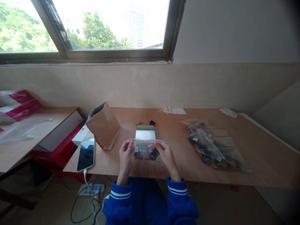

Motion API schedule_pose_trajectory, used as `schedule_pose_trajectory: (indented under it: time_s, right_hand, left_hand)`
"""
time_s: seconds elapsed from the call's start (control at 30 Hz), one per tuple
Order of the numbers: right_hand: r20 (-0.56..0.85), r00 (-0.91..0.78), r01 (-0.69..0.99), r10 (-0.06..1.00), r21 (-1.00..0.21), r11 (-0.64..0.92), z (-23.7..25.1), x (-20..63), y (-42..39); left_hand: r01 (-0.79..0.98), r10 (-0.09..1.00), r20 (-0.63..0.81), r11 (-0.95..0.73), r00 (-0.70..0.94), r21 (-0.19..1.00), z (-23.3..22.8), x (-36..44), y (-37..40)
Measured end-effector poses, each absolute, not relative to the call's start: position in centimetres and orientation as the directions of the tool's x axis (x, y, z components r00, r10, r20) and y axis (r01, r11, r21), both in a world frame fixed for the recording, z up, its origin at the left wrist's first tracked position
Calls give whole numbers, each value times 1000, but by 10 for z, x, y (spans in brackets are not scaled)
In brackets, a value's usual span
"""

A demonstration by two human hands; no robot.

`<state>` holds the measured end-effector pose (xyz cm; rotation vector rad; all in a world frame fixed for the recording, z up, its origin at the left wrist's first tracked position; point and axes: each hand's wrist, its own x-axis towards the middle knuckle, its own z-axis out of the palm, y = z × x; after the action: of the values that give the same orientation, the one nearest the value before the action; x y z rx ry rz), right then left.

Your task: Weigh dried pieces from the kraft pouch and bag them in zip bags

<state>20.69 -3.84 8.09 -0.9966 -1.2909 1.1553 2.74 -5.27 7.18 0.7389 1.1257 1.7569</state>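
Between my two hands a clear zip bag (145, 153) with a red seal line hangs over the table's front edge. Dark and brownish pieces lie in its lower part; their kind I cannot make out. My left hand (126, 153) pinches the bag's top left corner. At the top right, the fingers of my right hand (165, 153) are closed on the seal. Just behind the bag lies a flat device with a pale, shiny top (145, 133), partly hidden by it. A small dark piece (152, 122) and a yellowish-brown piece (139, 123) rest beyond the device.
Several filled zip bags (211, 147) are piled on the right. An open brown paper bag (105, 126) stands at left, near a phone (86, 155) on a charging cable. A power strip (91, 189) lies on the floor. Crumpled white material (168, 110) sits by the wall.
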Motion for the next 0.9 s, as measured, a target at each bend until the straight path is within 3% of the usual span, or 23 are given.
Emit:
schedule_pose_trajectory:
  time_s: [0.17, 0.3, 0.47, 0.73, 0.9]
  right_hand:
    - [101, 130, -130, 986, -984, 118, 73, 214, -41]
    - [98, 227, -121, 969, -984, 128, 73, 223, -43]
    - [105, 279, -66, 955, -989, 128, 74, 230, -45]
    - [210, 368, 39, 906, -977, 211, 77, 227, -47]
    - [228, 385, 91, 894, -974, 210, 70, 228, -46]
  left_hand:
    - [-394, 897, -8, -186, -442, 900, 72, 28, -53]
    - [-313, 914, 12, -151, -406, 938, 69, 21, -53]
    - [-144, 936, 61, -117, -348, 983, 73, 14, -55]
    - [53, 932, 207, -200, -299, 978, 80, 12, -59]
    - [117, 904, 260, -234, -338, 965, 83, 16, -63]
